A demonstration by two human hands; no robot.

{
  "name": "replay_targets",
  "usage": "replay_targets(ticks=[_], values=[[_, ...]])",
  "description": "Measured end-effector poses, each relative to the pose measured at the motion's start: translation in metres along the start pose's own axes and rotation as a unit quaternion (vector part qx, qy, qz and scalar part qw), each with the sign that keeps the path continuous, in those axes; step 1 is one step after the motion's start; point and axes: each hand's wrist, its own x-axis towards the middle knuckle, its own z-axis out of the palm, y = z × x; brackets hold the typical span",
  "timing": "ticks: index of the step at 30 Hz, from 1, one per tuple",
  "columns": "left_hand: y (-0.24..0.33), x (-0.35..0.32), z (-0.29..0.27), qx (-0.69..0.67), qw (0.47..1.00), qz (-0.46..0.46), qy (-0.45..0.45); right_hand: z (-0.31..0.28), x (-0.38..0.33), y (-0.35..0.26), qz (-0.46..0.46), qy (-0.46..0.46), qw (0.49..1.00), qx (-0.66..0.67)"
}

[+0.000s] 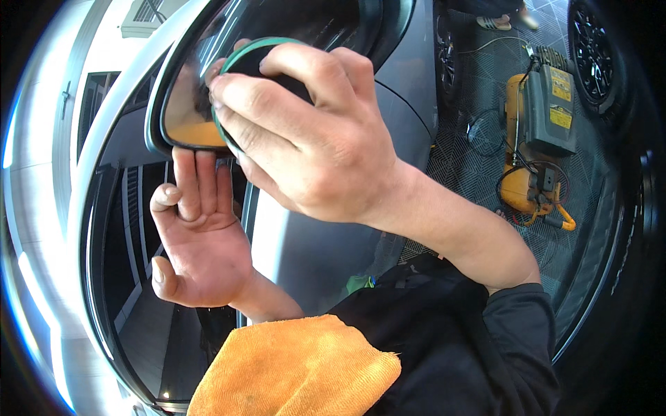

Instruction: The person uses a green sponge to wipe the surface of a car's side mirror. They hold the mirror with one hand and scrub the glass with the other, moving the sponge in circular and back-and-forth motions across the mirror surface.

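A car's side mirror (182,114) with a dark housing rim fills the upper left. Over its glass my right hand (312,132) grips a thin green ring, which looks like a roll of green tape (270,43). The fingers curl over the roll, and one fingertip sits inside it. Below the mirror is my left hand (205,243), palm toward me, with thumb apart and several fingers stretched up to the lower edge. Those fingertips meet the rim; whether they press on it I cannot tell. Orange reflects in the bottom of the glass.
An orange cloth (298,367) covers part of my left arm and dark clothing at the bottom. Grey car door panel (312,256) lies behind my hands. A yellow-and-black air compressor (527,139) stands on the tiled floor at right, near another car's wheel (594,52). Someone's shoes (494,23) show at the top.
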Motion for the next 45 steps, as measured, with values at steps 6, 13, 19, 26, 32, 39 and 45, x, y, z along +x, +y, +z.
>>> replay_targets(ticks=[6,13,19,26,32,39,45], values=[[-0.001,-0.001,0.000,-0.013,1.000,0.005,0.007,-0.012,0.018,0.021,0.032,-0.046,0.997,-0.044],[-0.002,-0.001,0.000,0.008,1.000,0.007,0.006,-0.013,0.020,0.029,0.036,-0.061,0.997,-0.008],[-0.001,-0.001,-0.001,0.013,1.000,0.004,-0.011,-0.005,0.011,0.011,-0.034,-0.025,0.999,0.019],[-0.003,0.000,-0.002,0.010,1.000,0.005,-0.005,-0.008,0.007,0.001,-0.063,-0.032,0.997,0.018],[-0.001,-0.001,-0.002,0.022,1.000,0.007,0.001,-0.018,0.021,0.016,-0.017,-0.068,0.997,0.013],[-0.001,0.000,-0.003,0.011,1.000,0.008,0.003,-0.004,0.018,0.021,0.016,-0.031,0.999,-0.001],[-0.001,0.002,-0.005,0.004,1.000,0.001,-0.008,-0.009,0.013,0.012,0.017,-0.050,0.998,0.026]])
